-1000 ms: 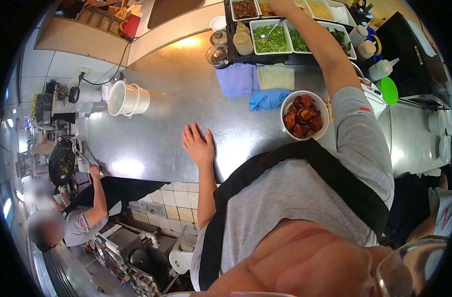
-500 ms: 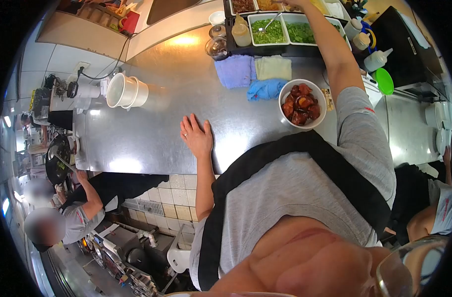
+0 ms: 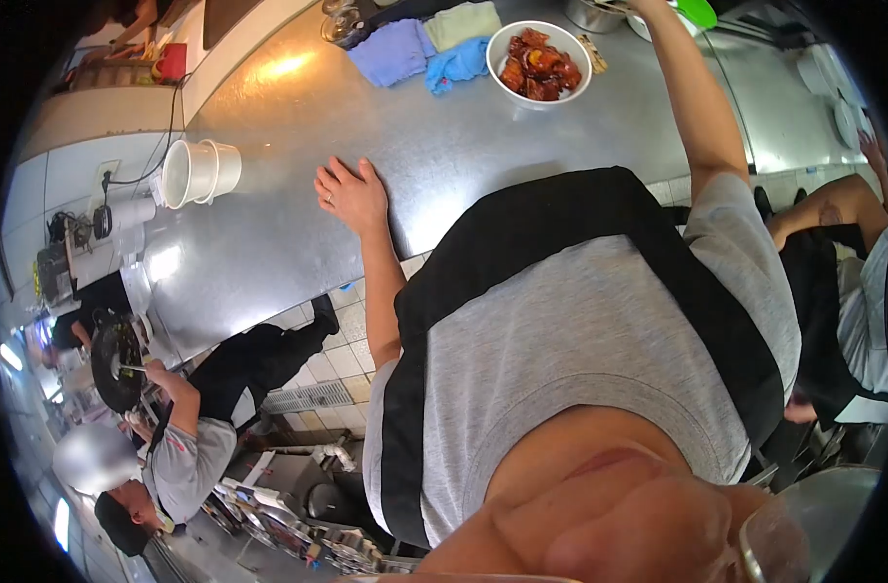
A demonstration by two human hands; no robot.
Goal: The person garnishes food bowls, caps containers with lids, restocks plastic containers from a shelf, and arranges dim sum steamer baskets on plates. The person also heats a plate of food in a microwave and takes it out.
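left hand (image 3: 353,196) flat and released by the tabletop's (image 3: 269,228) near edge; bowl (image 3: 539,104) of meat (image 3: 541,68) sits right, back from that edge. right hand (image 3: 646,6) at the pot (image 3: 595,17), grip: cannot tell; step judged a reach, calling for careful finger placement.

Brightly lit, warm and white glare on steel counter (image 3: 269,233), fisheye-curved edges, black corners

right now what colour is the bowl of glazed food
The bowl is white, best seen in the head view.
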